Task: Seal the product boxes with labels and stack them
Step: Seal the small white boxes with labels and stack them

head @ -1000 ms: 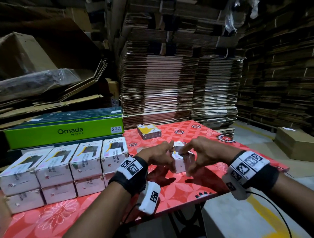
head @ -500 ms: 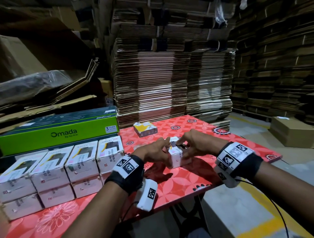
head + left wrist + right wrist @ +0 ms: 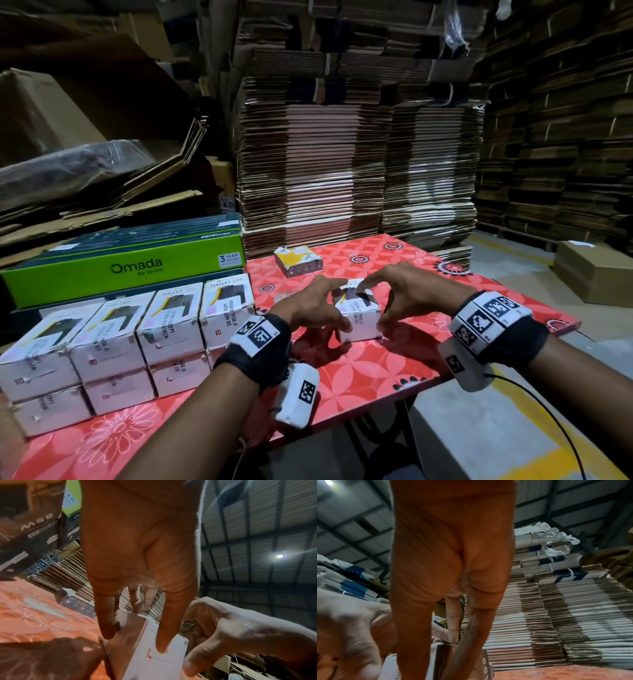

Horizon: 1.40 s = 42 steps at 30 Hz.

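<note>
Hands, left point(image 3: 317, 308) and right point(image 3: 407, 291), grip a white box point(image 3: 359, 320) between stacked boxes point(image 3: 116, 339) and table point(image 3: 376, 373) edge

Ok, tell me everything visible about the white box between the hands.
The white box looks like printed cardboard, rectangular, resting flat on the red floral table. Its side reads DO NOT ACCEPT IF SEAL IS BROKEN; its top shows a dark product picture. The left hand and right hand hold it from either side, fingertips on top.

Dim warehouse lit by one ceiling lamp point(image 3: 280, 556); wrist views blurred, edges warped.
</note>
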{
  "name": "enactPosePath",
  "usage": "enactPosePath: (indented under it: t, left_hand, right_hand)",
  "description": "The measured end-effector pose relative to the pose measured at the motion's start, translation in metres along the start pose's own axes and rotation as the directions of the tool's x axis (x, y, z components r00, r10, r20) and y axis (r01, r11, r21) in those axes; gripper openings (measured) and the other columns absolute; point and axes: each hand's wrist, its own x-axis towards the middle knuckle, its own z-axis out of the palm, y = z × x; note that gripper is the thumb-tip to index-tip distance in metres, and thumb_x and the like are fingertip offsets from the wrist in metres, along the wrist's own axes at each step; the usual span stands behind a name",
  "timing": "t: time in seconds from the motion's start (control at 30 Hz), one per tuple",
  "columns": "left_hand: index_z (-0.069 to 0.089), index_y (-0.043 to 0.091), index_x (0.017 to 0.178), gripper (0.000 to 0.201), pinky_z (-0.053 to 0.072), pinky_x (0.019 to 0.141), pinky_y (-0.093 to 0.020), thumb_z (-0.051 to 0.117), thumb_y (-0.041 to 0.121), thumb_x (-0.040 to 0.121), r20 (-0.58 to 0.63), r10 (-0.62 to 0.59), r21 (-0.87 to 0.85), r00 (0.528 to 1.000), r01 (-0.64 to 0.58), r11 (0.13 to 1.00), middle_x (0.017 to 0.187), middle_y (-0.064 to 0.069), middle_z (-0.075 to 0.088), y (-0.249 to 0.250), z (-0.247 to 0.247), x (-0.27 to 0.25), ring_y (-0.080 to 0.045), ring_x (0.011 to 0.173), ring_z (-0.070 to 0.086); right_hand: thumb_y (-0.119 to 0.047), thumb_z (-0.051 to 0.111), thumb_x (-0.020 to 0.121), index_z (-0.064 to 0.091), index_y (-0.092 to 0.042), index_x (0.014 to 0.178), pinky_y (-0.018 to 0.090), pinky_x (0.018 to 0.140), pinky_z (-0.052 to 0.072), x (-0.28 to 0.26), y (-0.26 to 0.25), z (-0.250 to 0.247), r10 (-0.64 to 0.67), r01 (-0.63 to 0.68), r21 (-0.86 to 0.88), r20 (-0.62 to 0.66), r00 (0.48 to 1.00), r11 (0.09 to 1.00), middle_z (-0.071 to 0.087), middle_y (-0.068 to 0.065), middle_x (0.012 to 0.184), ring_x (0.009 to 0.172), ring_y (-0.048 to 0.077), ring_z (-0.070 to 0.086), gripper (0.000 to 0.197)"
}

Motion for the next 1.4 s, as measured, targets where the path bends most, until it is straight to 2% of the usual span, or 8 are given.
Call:
enactPosePath:
  t: [0.1, 0.17, 0.3, 0.63, 1.0, 1.2, 1.33, 1.4]
  left_hand:
    - [0.042, 0.027, 0.151, 0.087, 0.048, 0.105, -0.039, 0.086, 0.021, 0.076, -0.052, -0.046, -0.034, 0.998, 0.044, 0.998, 0.144, -0.007, 0.036, -0.003, 0.001, 0.003, -0.028, 0.131, 0.046]
    - [0.042, 0.022, 0.151, 0.085, 0.052, 0.098, -0.039, 0.085, 0.016, 0.078, -0.039, -0.072, -0.094, 0.997, 0.068, 0.993, 0.143, -0.008, 0.04, -0.001, 0.002, 0.002, -0.028, 0.126, 0.053]
    - [0.064, 0.01, 0.122, 0.045, 0.057, 0.088, -0.046, 0.08, 0.004, 0.08, 0.02, -0.039, -0.131, 0.999, 0.041, 0.99, 0.116, -0.012, 0.071, 0.004, 0.003, 0.0, -0.028, 0.09, 0.07]
    - [0.066, 0.016, 0.112, 0.043, 0.057, 0.09, -0.044, 0.084, 0.012, 0.073, -0.158, 0.04, -0.052, 0.987, -0.049, 0.997, 0.118, -0.009, 0.07, 0.028, -0.013, -0.015, -0.026, 0.102, 0.068]
    - [0.07, 0.0, 0.107, 0.042, 0.055, 0.084, -0.056, 0.083, 0.019, 0.072, -0.27, 0.126, -0.021, 0.955, -0.137, 0.99, 0.106, -0.018, 0.074, 0.044, -0.095, -0.09, -0.038, 0.093, 0.071]
    - [0.066, 0.019, 0.133, 0.064, 0.051, 0.087, -0.015, 0.088, 0.027, 0.074, -0.391, 0.055, 0.113, 0.919, -0.011, 0.994, 0.122, 0.002, 0.072, 0.026, -0.14, -0.142, -0.006, 0.107, 0.066]
    - [0.067, 0.023, 0.131, 0.062, 0.046, 0.086, -0.004, 0.089, 0.028, 0.073, -0.431, -0.003, 0.166, 0.902, 0.083, 0.983, 0.12, 0.013, 0.069, 0.012, -0.166, -0.183, 0.005, 0.101, 0.064]
    - [0.067, 0.024, 0.131, 0.062, 0.045, 0.087, -0.006, 0.089, 0.029, 0.072, -0.438, -0.023, 0.182, 0.898, 0.114, 0.977, 0.122, 0.013, 0.069, 0.002, -0.176, -0.203, 0.004, 0.103, 0.065]
  right_hand:
    - [-0.037, 0.089, 0.075, 0.05, -0.022, 0.147, 0.016, 0.078, 0.039, 0.002, 0.004, 0.008, 0.058, -0.058, 0.031, -0.016, 0.998, 0.998, 0.067, 0.002, 0.13, 0.106, 0.01, 0.062, 0.083]
    - [-0.035, 0.085, 0.08, 0.05, -0.021, 0.148, 0.015, 0.077, 0.039, 0.004, 0.005, 0.011, 0.04, -0.039, 0.051, -0.006, 0.999, 0.998, 0.062, 0.002, 0.139, 0.101, 0.006, 0.059, 0.077]
    - [-0.025, 0.083, 0.083, 0.061, -0.017, 0.137, 0.02, 0.079, 0.05, 0.004, 0.007, 0.011, 0.018, -0.019, 0.064, 0.019, 1.0, 0.998, 0.068, 0.004, 0.13, 0.083, 0.001, 0.059, 0.058]
    - [-0.025, 0.089, 0.076, 0.067, -0.022, 0.13, 0.032, 0.077, 0.059, -0.009, -0.005, -0.012, -0.006, 0.028, 0.147, -0.147, 0.989, 0.989, 0.073, -0.01, 0.117, 0.083, 0.009, 0.073, 0.058]
    - [-0.044, 0.09, 0.069, 0.063, -0.028, 0.136, 0.009, 0.068, 0.053, -0.001, -0.059, -0.045, -0.115, 0.218, 0.254, -0.365, 0.924, 0.942, 0.068, -0.02, 0.103, 0.078, -0.012, 0.068, 0.074]
    - [-0.044, 0.088, 0.072, 0.068, -0.021, 0.13, 0.032, 0.089, 0.059, 0.029, -0.113, -0.037, -0.2, 0.339, 0.32, -0.398, 0.895, 0.884, 0.075, -0.006, 0.106, 0.092, 0.005, 0.072, 0.066]
    - [-0.047, 0.087, 0.072, 0.069, -0.02, 0.129, 0.016, 0.074, 0.053, 0.05, -0.155, -0.029, -0.276, 0.413, 0.298, -0.409, 0.87, 0.86, 0.067, -0.017, 0.082, 0.068, -0.01, 0.06, 0.066]
    - [-0.051, 0.086, 0.072, 0.068, -0.021, 0.131, 0.013, 0.076, 0.054, 0.058, -0.178, -0.025, -0.32, 0.445, 0.286, -0.392, 0.863, 0.849, 0.068, -0.017, 0.091, 0.072, -0.01, 0.063, 0.069]
